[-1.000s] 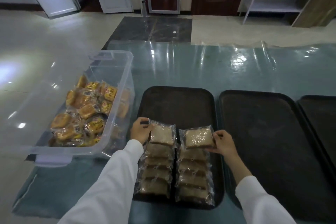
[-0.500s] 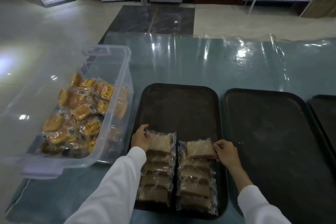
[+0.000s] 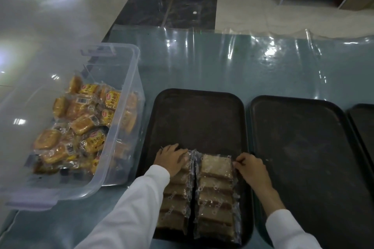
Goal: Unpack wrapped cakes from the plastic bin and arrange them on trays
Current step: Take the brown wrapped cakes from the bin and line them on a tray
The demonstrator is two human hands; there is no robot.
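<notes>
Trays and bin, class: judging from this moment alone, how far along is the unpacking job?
Early. Done: two overlapping columns of wrapped cakes fill the near half of the left tray. In hand: the left hand presses its column; the right hand pinches a wrapper edge. Left: many yellow packs in the plastic bin; the middle tray is bare.

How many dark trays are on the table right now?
3: the left tray holding the wrapped cakes, the middle tray beside it, and a third tray cut off at the right edge; more may lie out of view.

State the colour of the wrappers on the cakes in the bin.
Yellow-orange wrappers with red logos, seen in the head view.
</notes>
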